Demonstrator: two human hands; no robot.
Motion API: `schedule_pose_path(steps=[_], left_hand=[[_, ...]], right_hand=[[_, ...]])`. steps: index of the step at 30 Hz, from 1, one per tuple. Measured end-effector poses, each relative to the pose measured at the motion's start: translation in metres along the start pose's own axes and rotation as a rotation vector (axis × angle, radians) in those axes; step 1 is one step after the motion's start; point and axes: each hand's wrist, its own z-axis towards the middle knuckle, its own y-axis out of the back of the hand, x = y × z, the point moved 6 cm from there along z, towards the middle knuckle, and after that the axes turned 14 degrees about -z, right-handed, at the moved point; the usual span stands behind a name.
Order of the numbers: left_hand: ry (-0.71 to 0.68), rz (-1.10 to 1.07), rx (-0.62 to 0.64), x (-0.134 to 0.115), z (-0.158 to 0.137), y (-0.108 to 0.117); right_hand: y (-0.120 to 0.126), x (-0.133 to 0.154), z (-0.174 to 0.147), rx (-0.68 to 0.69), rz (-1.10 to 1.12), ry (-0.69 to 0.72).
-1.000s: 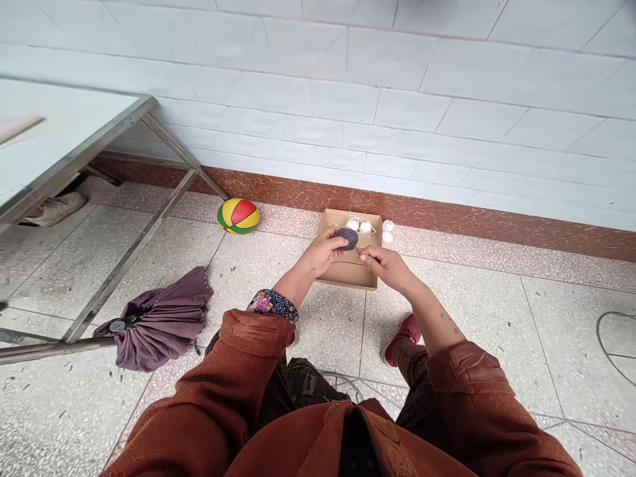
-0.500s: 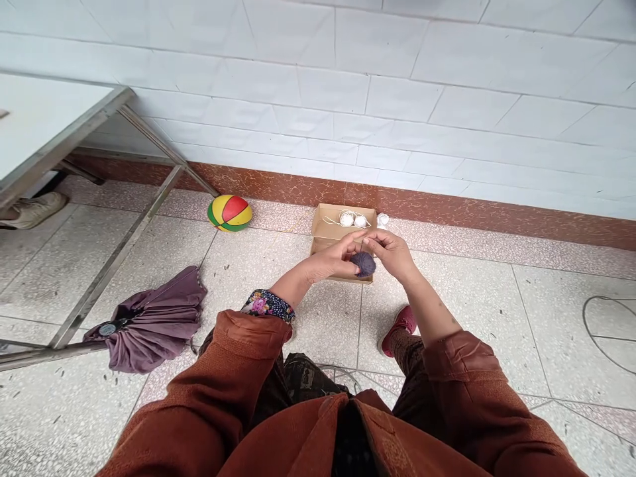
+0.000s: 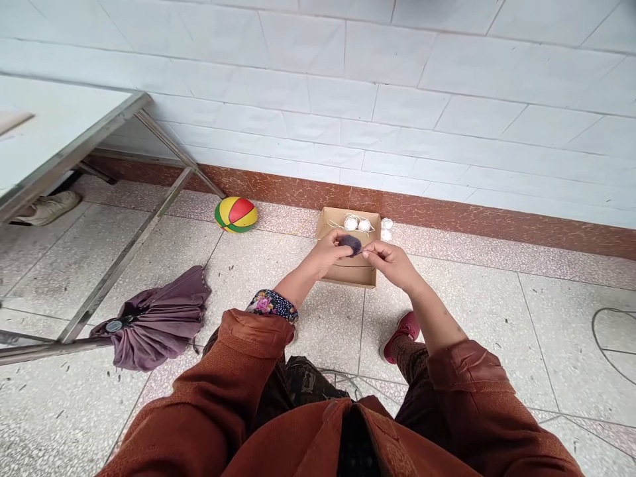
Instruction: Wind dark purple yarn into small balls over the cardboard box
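Observation:
Between the fingers of my left hand point(image 3: 325, 255) is a dark purple-grey ball of yarn point(image 3: 352, 245). Just to its right, my right hand point(image 3: 392, 264) pinches a strand that runs from the ball. Both hands are held above an open cardboard box point(image 3: 355, 275) on the floor, and they hide part of it. In the far part of the box lie two white yarn balls point(image 3: 350, 222) with loose ends. More white yarn balls point(image 3: 386, 229) sit on the floor against the box's right side.
A yellow, red and green ball point(image 3: 236, 214) rests by the wall, near a metal-framed table point(image 3: 74, 142). A folded purple umbrella point(image 3: 154, 318) lies beside the table's lower bar. Another person's shoe point(image 3: 52, 207) shows under the table. A thin wire loop point(image 3: 596, 334) lies at right.
My left hand has turned and raised the yarn ball slightly to the left. My right hand has come down a little, with the strand now stretched sideways. The view has shifted slightly.

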Motion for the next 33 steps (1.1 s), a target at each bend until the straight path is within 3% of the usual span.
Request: schedule_pose_path(steps=[2,5,8,11,15,20,24,28,31,33], left_hand=[[-0.045,0.212,0.026,0.001,-0.001,-0.003],[-0.042,0.307,0.225,0.005,-0.007,-0.017],[0.023,0.178,0.488,0.007,-0.020,-0.034],[0.068,-0.029,0.609,0.002,-0.028,-0.042],[0.122,-0.294,0.519,-0.003,-0.023,-0.036],[0.096,-0.582,0.118,-0.004,-0.004,-0.006],[0.126,-0.559,-0.097,0.005,0.000,0.006],[0.073,-0.288,-0.050,0.012,-0.002,-0.003],[0.041,0.005,0.088,0.020,-0.009,-0.019],[0.050,0.091,0.227,0.025,-0.015,-0.031]], right_hand=[[0.003,0.005,-0.001,0.003,0.120,-0.010],[0.006,0.003,0.001,-0.027,0.237,-0.054],[0.008,-0.009,0.004,-0.104,0.227,-0.115],[0.008,-0.024,0.006,-0.144,0.099,-0.192],[0.003,-0.034,0.005,-0.120,-0.092,-0.243],[-0.002,-0.028,0.003,-0.097,-0.170,-0.186],[-0.007,-0.012,0.002,-0.010,-0.069,-0.057],[-0.003,0.004,0.001,0.011,0.143,0.012],[0.005,0.003,0.001,-0.075,0.218,-0.020],[0.009,-0.004,0.002,-0.126,0.214,-0.061]])
